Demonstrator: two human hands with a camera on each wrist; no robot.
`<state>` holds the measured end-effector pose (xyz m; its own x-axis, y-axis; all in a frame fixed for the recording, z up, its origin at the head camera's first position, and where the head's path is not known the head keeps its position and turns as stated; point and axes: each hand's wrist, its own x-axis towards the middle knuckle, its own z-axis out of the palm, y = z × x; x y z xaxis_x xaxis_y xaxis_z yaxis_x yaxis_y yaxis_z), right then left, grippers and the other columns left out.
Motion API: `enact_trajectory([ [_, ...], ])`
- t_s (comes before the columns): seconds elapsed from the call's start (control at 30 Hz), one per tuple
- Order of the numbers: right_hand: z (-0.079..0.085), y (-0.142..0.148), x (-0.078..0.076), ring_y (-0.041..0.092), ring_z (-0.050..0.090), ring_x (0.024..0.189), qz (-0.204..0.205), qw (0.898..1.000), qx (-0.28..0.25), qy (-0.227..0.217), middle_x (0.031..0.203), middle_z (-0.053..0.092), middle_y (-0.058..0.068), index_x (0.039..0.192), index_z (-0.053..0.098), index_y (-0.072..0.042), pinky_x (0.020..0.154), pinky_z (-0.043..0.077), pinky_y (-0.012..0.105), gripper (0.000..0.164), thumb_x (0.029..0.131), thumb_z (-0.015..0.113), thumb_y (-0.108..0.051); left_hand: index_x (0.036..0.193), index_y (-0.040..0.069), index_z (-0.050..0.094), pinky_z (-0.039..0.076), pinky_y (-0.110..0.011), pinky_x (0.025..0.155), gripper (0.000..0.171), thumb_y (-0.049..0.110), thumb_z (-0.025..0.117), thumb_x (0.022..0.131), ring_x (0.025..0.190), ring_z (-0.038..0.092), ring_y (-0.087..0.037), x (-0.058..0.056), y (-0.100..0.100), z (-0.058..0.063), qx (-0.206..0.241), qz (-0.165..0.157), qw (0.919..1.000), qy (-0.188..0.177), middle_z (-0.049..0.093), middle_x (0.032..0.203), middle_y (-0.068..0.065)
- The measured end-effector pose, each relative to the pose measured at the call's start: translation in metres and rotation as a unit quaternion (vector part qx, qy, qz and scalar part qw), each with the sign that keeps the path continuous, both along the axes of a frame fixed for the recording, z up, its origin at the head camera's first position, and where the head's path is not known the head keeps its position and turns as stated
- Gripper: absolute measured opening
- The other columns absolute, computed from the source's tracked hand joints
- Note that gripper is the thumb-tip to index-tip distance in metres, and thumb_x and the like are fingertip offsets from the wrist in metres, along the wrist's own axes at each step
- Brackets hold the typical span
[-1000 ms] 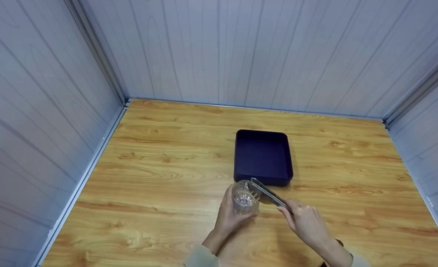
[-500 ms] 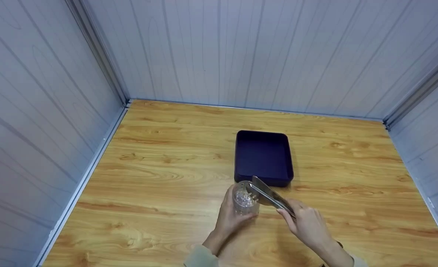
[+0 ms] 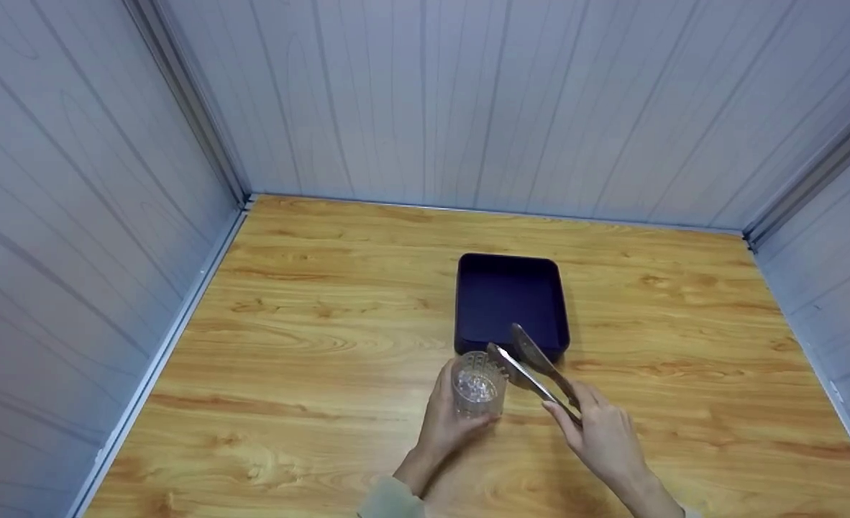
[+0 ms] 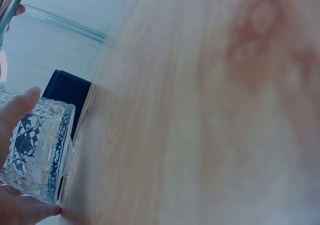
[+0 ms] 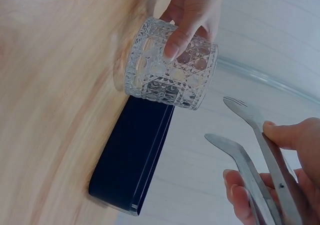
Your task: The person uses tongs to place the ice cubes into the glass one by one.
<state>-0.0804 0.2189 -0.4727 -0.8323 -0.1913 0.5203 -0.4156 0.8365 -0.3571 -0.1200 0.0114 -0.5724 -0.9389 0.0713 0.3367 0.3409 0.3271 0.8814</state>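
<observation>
My left hand (image 3: 443,424) grips a clear cut-glass tumbler (image 3: 477,392) low over the table. In the right wrist view its thumb lies along the patterned side of the glass (image 5: 172,65). My right hand (image 3: 607,440) holds metal serving tongs (image 3: 533,351), whose two arms stand spread apart. One tip of the tongs (image 5: 272,160) is slotted like a fork, and nothing shows between the tips. In the head view they lie just right of the glass rim. A square dark blue tray (image 3: 459,302) stands directly behind the glass.
Wood-grain tabletop (image 3: 310,324) surrounds the tray on all sides. A pale panelled wall (image 3: 425,101) closes off the back, with similar walls at left and right.
The tongs have moved from over the glass rim to its right, and their arms have spread apart. My left hand and the glass have stayed nearly still.
</observation>
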Motion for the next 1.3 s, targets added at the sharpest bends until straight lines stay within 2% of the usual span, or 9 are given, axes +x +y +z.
enact_trajectory([
  [0.1, -0.002, 0.001, -0.002, 0.023, 0.060, 0.059, -0.010, 1.000, -0.010, -0.001, 0.074, 0.060, 0.007, 0.093, 0.061, 0.000, 0.046, 0.050, 0.035, 0.032, 0.071, 0.073, -0.019, 0.130, -0.003, 0.028, 0.037, -0.037, 0.097, 0.100, 0.024, 0.085, 0.052, 0.114, 0.043, -0.024, 0.000, 0.000, 0.000, -0.003, 0.002, 1.0000, -0.001, 0.044, 0.124, -0.010],
  [0.2, -0.003, 0.003, -0.004, 0.017, 0.055, 0.054, -0.027, 0.999, -0.018, -0.004, 0.073, 0.060, 0.008, 0.094, 0.060, 0.003, 0.043, 0.047, 0.034, 0.035, 0.071, 0.073, -0.019, 0.130, -0.002, 0.028, 0.037, -0.038, 0.096, 0.101, 0.024, 0.085, 0.052, 0.114, 0.044, -0.025, 0.001, 0.000, 0.002, -0.002, 0.003, 1.0000, -0.009, 0.045, 0.124, -0.010],
  [0.37, -0.002, 0.008, -0.010, 0.005, 0.039, 0.043, -0.060, 0.997, -0.028, -0.040, 0.064, 0.052, 0.004, 0.094, 0.058, 0.005, 0.034, 0.034, 0.020, 0.037, 0.073, 0.072, -0.022, 0.132, 0.000, 0.026, 0.036, -0.041, 0.097, 0.102, 0.026, 0.084, 0.053, 0.115, 0.042, -0.026, 0.001, -0.001, 0.004, -0.006, 0.000, 0.9995, -0.031, 0.043, 0.125, -0.010],
  [0.5, -0.003, 0.016, -0.016, 0.006, 0.037, 0.041, -0.090, 0.994, -0.032, -0.060, 0.061, 0.050, 0.004, 0.095, 0.057, 0.006, 0.033, 0.031, 0.019, 0.039, 0.076, 0.069, -0.026, 0.132, 0.001, 0.026, 0.035, -0.041, 0.097, 0.102, 0.027, 0.084, 0.053, 0.116, 0.042, -0.026, 0.001, -0.002, 0.005, -0.011, -0.001, 0.9993, -0.035, 0.043, 0.126, -0.010],
  [0.67, -0.004, 0.027, -0.024, 0.006, 0.028, 0.036, -0.117, 0.991, -0.035, -0.060, 0.057, 0.041, 0.001, 0.092, 0.057, 0.007, 0.029, 0.023, 0.019, 0.040, 0.077, 0.068, -0.029, 0.132, 0.001, 0.026, 0.036, -0.041, 0.097, 0.103, 0.026, 0.085, 0.052, 0.116, 0.043, -0.026, 0.001, -0.002, 0.005, -0.013, 0.000, 0.9993, -0.035, 0.044, 0.125, -0.010],
  [0.77, -0.004, 0.033, -0.030, 0.007, 0.029, 0.033, -0.128, 0.990, -0.037, -0.055, 0.057, 0.046, 0.005, 0.092, 0.056, 0.009, 0.028, 0.024, 0.020, 0.041, 0.078, 0.067, -0.029, 0.132, 0.001, 0.026, 0.036, -0.041, 0.096, 0.103, 0.027, 0.085, 0.052, 0.115, 0.043, -0.027, 0.001, -0.003, 0.006, -0.018, 0.001, 0.9993, -0.034, 0.044, 0.126, -0.010],
  [0.93, -0.007, 0.044, -0.039, 0.020, 0.043, 0.038, -0.156, 0.986, -0.031, -0.048, 0.065, 0.056, 0.017, 0.096, 0.055, 0.011, 0.032, 0.036, 0.031, 0.046, 0.078, 0.066, -0.030, 0.132, 0.000, 0.025, 0.036, -0.040, 0.097, 0.104, 0.029, 0.084, 0.052, 0.116, 0.042, -0.027, 0.001, -0.004, 0.006, -0.031, 0.000, 0.9990, -0.031, 0.043, 0.127, -0.010],
  [1.13, -0.014, 0.057, -0.050, 0.026, 0.047, 0.040, -0.186, 0.980, -0.013, -0.075, 0.064, 0.055, 0.023, 0.102, 0.052, 0.017, 0.032, 0.038, 0.035, 0.055, 0.081, 0.063, -0.033, 0.132, 0.002, 0.026, 0.035, -0.041, 0.098, 0.103, 0.030, 0.084, 0.052, 0.117, 0.041, -0.026, 0.001, -0.006, 0.006, -0.041, -0.006, 0.9988, -0.028, 0.042, 0.128, -0.009],
  [1.3, -0.021, 0.068, -0.061, 0.029, 0.047, 0.039, -0.208, 0.975, 0.006, -0.078, 0.057, 0.052, 0.023, 0.097, 0.051, 0.018, 0.031, 0.038, 0.039, 0.056, 0.082, 0.061, -0.034, 0.131, 0.003, 0.028, 0.035, -0.042, 0.098, 0.101, 0.030, 0.084, 0.052, 0.116, 0.042, -0.026, 0.000, -0.007, 0.007, -0.033, -0.014, 0.9992, -0.020, 0.043, 0.127, -0.008],
])
